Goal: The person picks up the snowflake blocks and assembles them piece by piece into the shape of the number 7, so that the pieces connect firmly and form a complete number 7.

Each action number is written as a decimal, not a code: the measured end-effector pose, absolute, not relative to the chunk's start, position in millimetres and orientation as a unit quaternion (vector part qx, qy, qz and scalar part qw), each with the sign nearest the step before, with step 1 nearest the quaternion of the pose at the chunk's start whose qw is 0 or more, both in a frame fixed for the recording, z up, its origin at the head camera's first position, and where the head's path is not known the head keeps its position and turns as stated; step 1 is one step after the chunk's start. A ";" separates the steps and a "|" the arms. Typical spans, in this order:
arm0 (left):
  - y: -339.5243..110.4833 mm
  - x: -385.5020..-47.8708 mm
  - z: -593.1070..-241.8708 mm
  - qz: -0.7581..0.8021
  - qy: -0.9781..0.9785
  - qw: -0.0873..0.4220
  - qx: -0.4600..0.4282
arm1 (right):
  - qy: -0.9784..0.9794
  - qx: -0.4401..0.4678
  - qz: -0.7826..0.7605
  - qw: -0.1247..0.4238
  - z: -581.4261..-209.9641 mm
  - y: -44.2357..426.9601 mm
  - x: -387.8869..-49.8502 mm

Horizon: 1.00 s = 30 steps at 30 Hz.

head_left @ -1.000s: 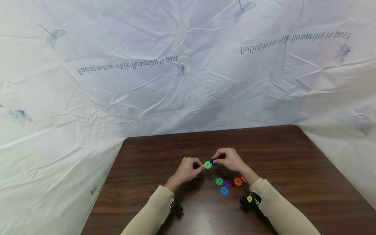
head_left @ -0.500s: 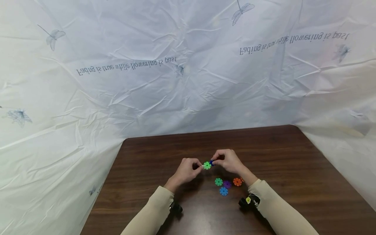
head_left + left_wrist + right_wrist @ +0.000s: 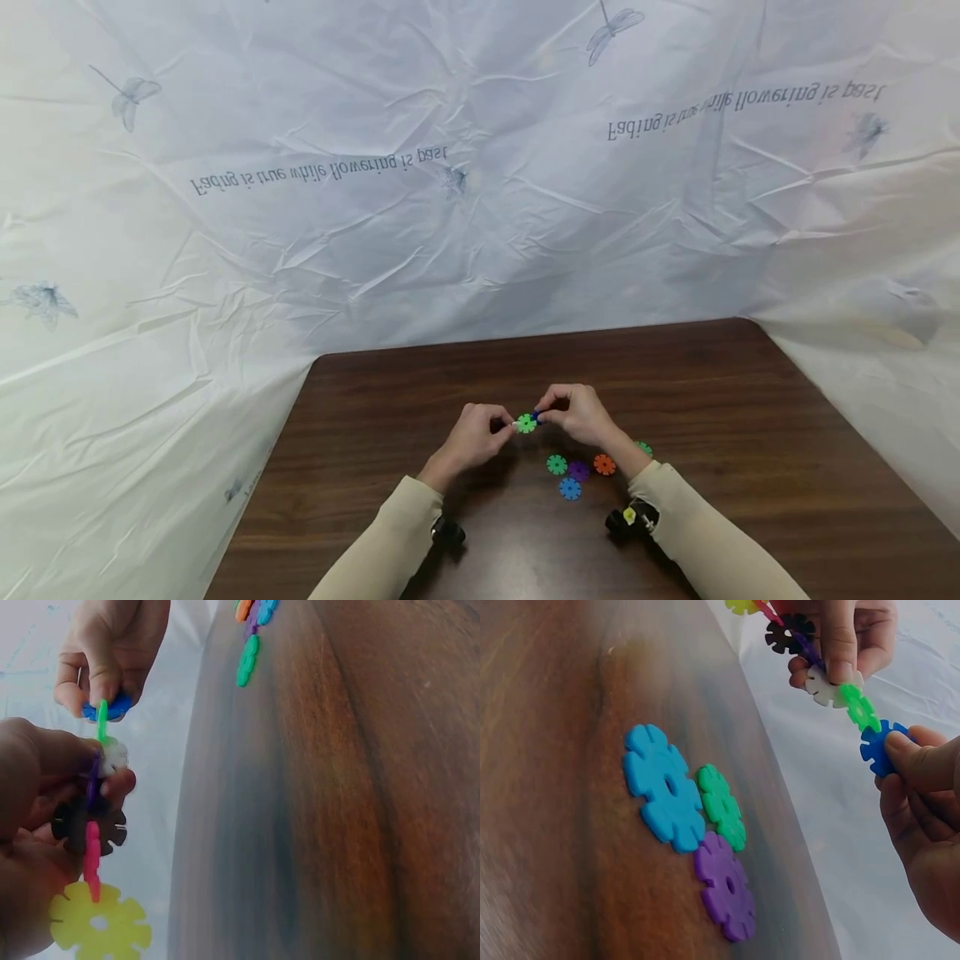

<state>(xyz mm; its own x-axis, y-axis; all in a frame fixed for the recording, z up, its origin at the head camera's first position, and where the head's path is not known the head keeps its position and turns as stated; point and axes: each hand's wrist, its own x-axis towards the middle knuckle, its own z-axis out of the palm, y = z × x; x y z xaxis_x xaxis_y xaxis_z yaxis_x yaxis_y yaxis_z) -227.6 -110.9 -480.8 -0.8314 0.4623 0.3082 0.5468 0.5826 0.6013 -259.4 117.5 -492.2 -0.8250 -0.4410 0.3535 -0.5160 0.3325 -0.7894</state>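
Observation:
My left hand (image 3: 472, 437) pinches a chain of notched plastic discs at the white disc (image 3: 825, 688). Beyond the fingers, purple (image 3: 93, 784), black (image 3: 69, 825), pink (image 3: 91, 859) and yellow (image 3: 101, 926) discs are joined in a row. A bright green disc (image 3: 527, 423) sticks out from the white one towards the right. My right hand (image 3: 583, 417) pinches a dark blue disc (image 3: 877, 750) between thumb and fingers, against the green disc's edge. How deep their slots sit in each other cannot be made out. Both hands are above the table.
Loose discs lie on the brown table (image 3: 360, 500) nearer the body: green (image 3: 557, 464), purple (image 3: 578, 471), light blue (image 3: 570, 489) and orange (image 3: 604, 464). Another green disc (image 3: 643, 449) shows beside the right wrist. A white printed sheet (image 3: 480, 250) hangs behind the table.
The right hand with the dark blue disc has shifted slightly left and down, closer to the green disc. A green disc has come into sight by the right wrist. The left hand barely moves.

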 end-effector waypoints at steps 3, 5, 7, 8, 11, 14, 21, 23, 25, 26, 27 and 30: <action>-111.0 -228.6 -479.1 -0.359 -0.885 0.056 -0.292 | -0.812 0.287 0.506 0.046 -493.7 116.1 -258.4; -111.6 -229.1 -478.6 -0.362 -0.884 0.056 -0.292 | -0.812 0.286 0.507 0.048 -494.1 115.6 -258.6; -112.3 -229.0 -478.5 -0.367 -0.883 0.060 -0.287 | -0.810 0.288 0.508 0.049 -493.5 115.6 -258.7; -112.7 -228.9 -478.8 -0.368 -0.883 0.062 -0.286 | -0.810 0.292 0.507 0.051 -493.2 116.1 -258.6; -112.8 -228.1 -478.9 -0.373 -0.881 0.056 -0.284 | -0.810 0.299 0.503 0.051 -492.7 117.7 -258.8; -112.4 -227.6 -478.9 -0.373 -0.882 0.050 -0.285 | -0.813 0.298 0.499 0.047 -493.4 119.8 -259.5; -113.0 -228.0 -478.7 -0.373 -0.882 0.052 -0.284 | -0.814 0.299 0.497 0.030 -492.9 121.7 -260.7; -113.1 -227.6 -479.0 -0.372 -0.883 0.050 -0.282 | -0.815 0.299 0.496 0.026 -492.6 121.7 -260.4; -113.1 -227.5 -479.8 -0.371 -0.884 0.050 -0.280 | -0.816 0.300 0.495 0.022 -492.5 121.9 -260.1; -113.0 -227.6 -480.3 -0.371 -0.884 0.050 -0.279 | -0.815 0.300 0.495 0.019 -492.4 122.0 -260.1; -113.0 -227.7 -480.8 -0.372 -0.884 0.050 -0.277 | -0.814 0.301 0.496 0.017 -492.0 122.1 -260.1; -113.0 -228.4 -482.2 -0.373 -0.885 0.052 -0.275 | -0.811 0.305 0.499 0.011 -491.3 122.4 -260.5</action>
<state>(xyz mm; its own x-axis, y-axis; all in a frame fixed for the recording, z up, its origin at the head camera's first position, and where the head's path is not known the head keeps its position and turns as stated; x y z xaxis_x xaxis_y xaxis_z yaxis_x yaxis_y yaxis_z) -228.4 -113.0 -482.2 -0.8438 0.4471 0.2968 0.5247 0.5715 0.6310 -260.5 122.4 -491.3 -0.8137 -0.4840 0.3218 -0.5054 0.3157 -0.8031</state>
